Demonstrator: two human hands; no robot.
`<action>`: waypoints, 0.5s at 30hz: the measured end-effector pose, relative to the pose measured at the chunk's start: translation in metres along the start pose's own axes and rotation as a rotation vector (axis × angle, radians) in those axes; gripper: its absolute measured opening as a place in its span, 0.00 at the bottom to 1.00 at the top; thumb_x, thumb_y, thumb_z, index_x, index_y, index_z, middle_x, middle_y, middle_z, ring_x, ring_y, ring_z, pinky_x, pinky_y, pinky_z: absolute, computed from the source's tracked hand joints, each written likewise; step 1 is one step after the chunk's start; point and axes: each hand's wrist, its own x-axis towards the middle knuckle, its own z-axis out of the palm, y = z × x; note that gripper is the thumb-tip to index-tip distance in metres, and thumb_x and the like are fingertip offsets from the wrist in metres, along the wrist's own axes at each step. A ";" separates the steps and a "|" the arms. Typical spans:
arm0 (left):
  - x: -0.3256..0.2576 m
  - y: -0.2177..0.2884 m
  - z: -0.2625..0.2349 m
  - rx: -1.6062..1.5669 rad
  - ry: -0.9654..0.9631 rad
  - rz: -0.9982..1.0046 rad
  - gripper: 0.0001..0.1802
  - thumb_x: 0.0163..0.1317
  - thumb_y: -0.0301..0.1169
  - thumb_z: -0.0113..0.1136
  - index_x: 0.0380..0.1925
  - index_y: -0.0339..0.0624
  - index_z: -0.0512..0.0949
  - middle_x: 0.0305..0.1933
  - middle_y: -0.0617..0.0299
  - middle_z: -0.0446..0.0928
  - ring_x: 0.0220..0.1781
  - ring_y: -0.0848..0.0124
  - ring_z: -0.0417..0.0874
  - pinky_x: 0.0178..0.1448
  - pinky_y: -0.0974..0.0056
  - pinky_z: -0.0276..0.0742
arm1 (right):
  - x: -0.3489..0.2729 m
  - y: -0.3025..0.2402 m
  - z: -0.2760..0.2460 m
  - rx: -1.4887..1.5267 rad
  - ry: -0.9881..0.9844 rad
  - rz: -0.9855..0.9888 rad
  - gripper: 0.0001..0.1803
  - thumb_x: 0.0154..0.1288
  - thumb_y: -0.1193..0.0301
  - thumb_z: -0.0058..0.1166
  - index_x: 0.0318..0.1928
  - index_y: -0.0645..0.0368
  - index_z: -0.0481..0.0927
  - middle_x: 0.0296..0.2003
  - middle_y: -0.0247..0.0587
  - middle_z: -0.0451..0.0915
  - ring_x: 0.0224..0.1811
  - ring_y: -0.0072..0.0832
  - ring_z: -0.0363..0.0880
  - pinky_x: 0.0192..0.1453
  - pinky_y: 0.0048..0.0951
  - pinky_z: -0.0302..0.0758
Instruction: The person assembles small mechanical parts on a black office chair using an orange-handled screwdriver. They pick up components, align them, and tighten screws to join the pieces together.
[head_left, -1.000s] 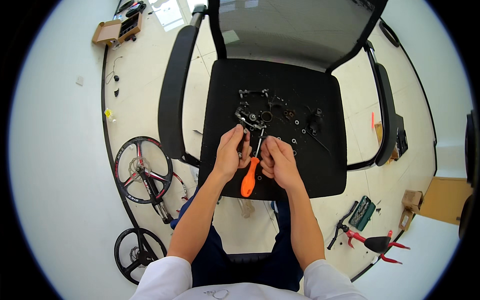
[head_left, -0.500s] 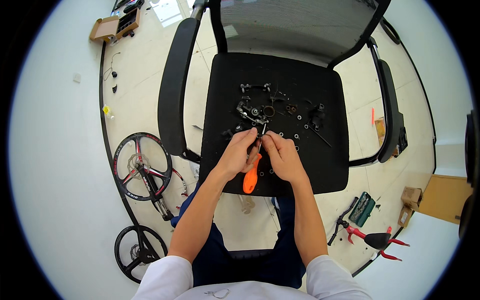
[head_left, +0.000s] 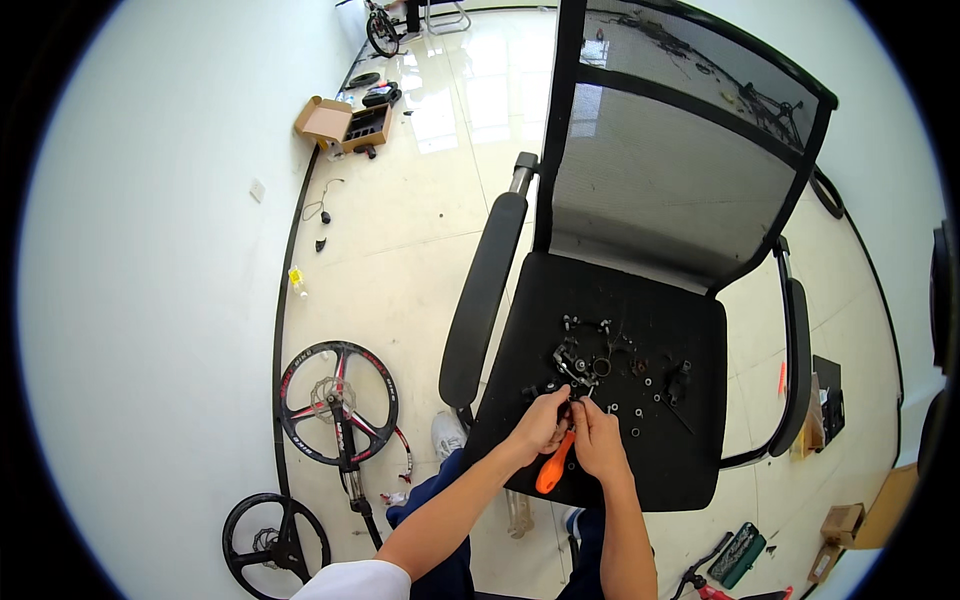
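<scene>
Our 2 hands meet over the near part of the black chair seat (head_left: 680,475), fingertips together. The left hand (head_left: 541,424) comes in from the left with its fingers curled, and the right hand (head_left: 599,440) closes in from the other side; between them we seem to grasp 1 small dark part (head_left: 578,398), mostly covered by our fingers.

The orange-handled screwdriver (head_left: 555,465) lies on our side of those fingertips, its handle emerging below the gap between our hands. Its long axis slants from lower left, at the butt, to upper right, where the shaft runs under our fingers. Neither hand is clearly nearer the handle, and we cannot tell whether our fingers touch it.

Just beyond our fingertips sits the metal mechanism (head_left: 574,368), with the brownish ring (head_left: 601,367) on its right. Farther right, 2 pale washers (head_left: 638,412) lie apart from our right hand, and beyond them is the dark assembly (head_left: 679,378) with its thin rod.
</scene>
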 end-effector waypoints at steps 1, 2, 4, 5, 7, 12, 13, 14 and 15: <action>0.003 -0.002 0.002 0.109 0.047 0.112 0.25 0.74 0.48 0.38 0.22 0.45 0.66 0.11 0.69 0.59 0.10 0.78 0.55 0.15 0.71 0.49 | 0.002 0.002 0.000 0.030 0.017 -0.015 0.13 0.73 0.68 0.44 0.39 0.67 0.75 0.25 0.59 0.78 0.31 0.55 0.79 0.34 0.44 0.74; 0.006 -0.005 0.003 0.217 0.095 0.223 0.25 0.75 0.47 0.38 0.22 0.42 0.67 0.12 0.68 0.61 0.11 0.77 0.58 0.17 0.70 0.53 | 0.003 0.003 0.000 0.061 0.033 -0.030 0.13 0.73 0.68 0.43 0.39 0.67 0.75 0.26 0.59 0.78 0.31 0.55 0.79 0.34 0.43 0.75; 0.014 -0.015 0.002 0.431 0.177 0.436 0.25 0.75 0.45 0.38 0.24 0.37 0.70 0.16 0.64 0.67 0.16 0.74 0.66 0.22 0.67 0.61 | 0.002 0.005 -0.001 0.059 0.063 -0.068 0.13 0.73 0.68 0.42 0.37 0.68 0.74 0.24 0.56 0.76 0.26 0.49 0.77 0.31 0.38 0.71; 0.019 -0.020 -0.001 0.537 0.215 0.537 0.25 0.75 0.44 0.39 0.26 0.35 0.71 0.18 0.62 0.69 0.20 0.72 0.69 0.26 0.66 0.65 | 0.001 0.006 -0.001 0.060 0.076 -0.086 0.14 0.74 0.69 0.42 0.36 0.68 0.74 0.23 0.55 0.75 0.24 0.46 0.76 0.29 0.35 0.70; 0.019 -0.024 -0.003 0.706 0.235 0.576 0.23 0.74 0.41 0.40 0.34 0.29 0.74 0.27 0.56 0.76 0.32 0.68 0.76 0.39 0.63 0.72 | -0.003 0.005 -0.003 0.034 0.060 -0.080 0.14 0.74 0.68 0.42 0.37 0.68 0.74 0.23 0.55 0.76 0.23 0.46 0.76 0.29 0.35 0.70; 0.017 -0.015 -0.009 0.702 0.156 0.513 0.21 0.74 0.41 0.43 0.33 0.33 0.74 0.25 0.60 0.74 0.29 0.71 0.74 0.36 0.64 0.70 | -0.004 -0.006 -0.019 0.015 -0.063 0.010 0.14 0.73 0.67 0.44 0.41 0.67 0.77 0.27 0.59 0.78 0.32 0.53 0.80 0.34 0.40 0.74; 0.017 -0.015 -0.008 0.701 0.141 0.524 0.21 0.74 0.42 0.43 0.32 0.34 0.73 0.24 0.62 0.72 0.27 0.73 0.73 0.34 0.66 0.69 | -0.004 -0.005 -0.023 0.030 -0.089 0.028 0.14 0.73 0.67 0.44 0.42 0.67 0.77 0.26 0.59 0.78 0.30 0.52 0.80 0.33 0.38 0.74; 0.017 -0.017 -0.007 0.699 0.127 0.534 0.21 0.74 0.42 0.43 0.32 0.35 0.73 0.22 0.63 0.71 0.25 0.74 0.71 0.31 0.67 0.67 | -0.004 -0.004 -0.022 0.017 -0.069 0.033 0.14 0.73 0.67 0.44 0.42 0.67 0.76 0.26 0.59 0.78 0.30 0.52 0.81 0.33 0.38 0.73; 0.020 -0.022 -0.008 0.602 0.098 0.498 0.20 0.74 0.42 0.42 0.31 0.38 0.72 0.20 0.65 0.68 0.22 0.75 0.68 0.28 0.68 0.64 | -0.004 -0.001 -0.018 0.004 -0.049 0.037 0.14 0.73 0.67 0.44 0.42 0.67 0.76 0.25 0.59 0.77 0.30 0.51 0.81 0.32 0.37 0.73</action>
